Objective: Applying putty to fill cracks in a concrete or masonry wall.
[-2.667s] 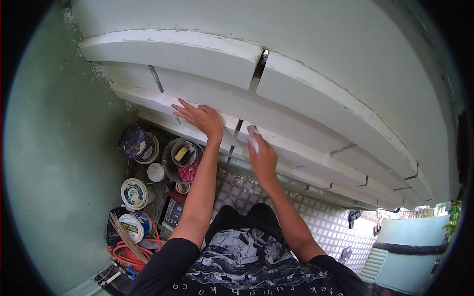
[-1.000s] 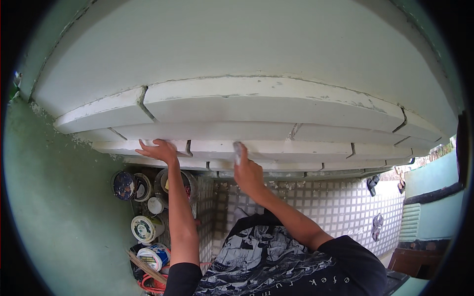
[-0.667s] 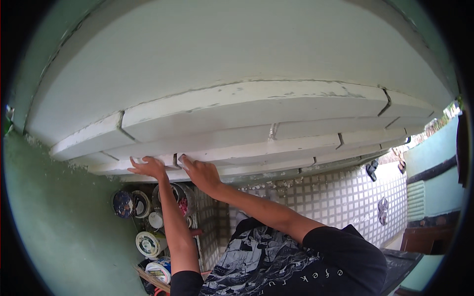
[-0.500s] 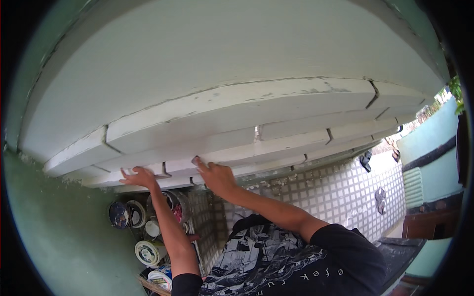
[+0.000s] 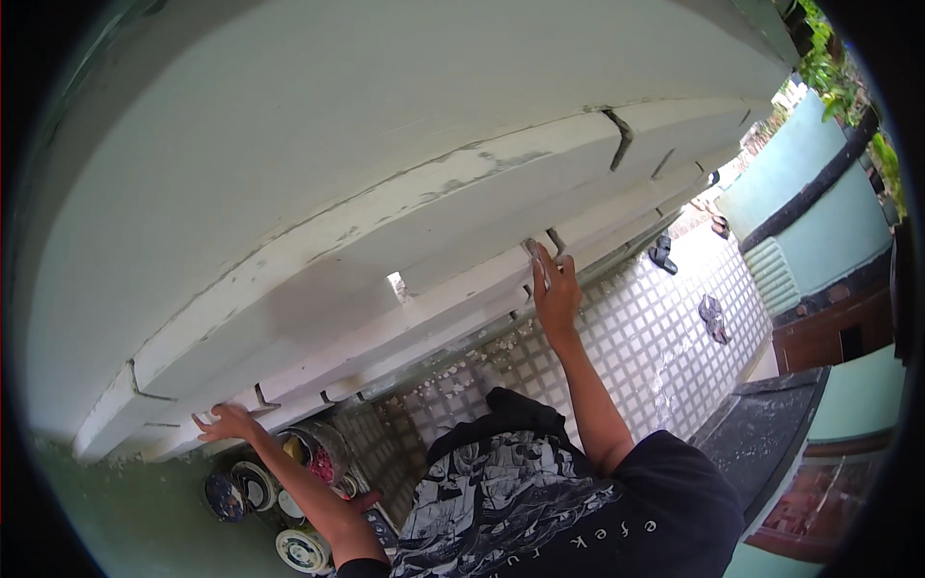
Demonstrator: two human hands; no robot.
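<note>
My left hand rests with spread fingers on the lowest-lit white ledge of the slatted wall, near its left end. My right hand reaches higher and to the right along that ledge, fingers round a small greyish flat piece beside a dark vertical slot. The piece is mostly hidden by the fingers. The white bands have cracked, grey-marked edges, with short slots cut across them.
Paint tubs and a metal bucket stand below left by a green wall. A tiled floor holds sandals and crumbs. A dark ledge, pale blue low wall and leaves lie right.
My right hand has swept rightward along the ledge with the small piece, away from my left hand, which stays near the left end. The view has tilted and turned toward the right.
</note>
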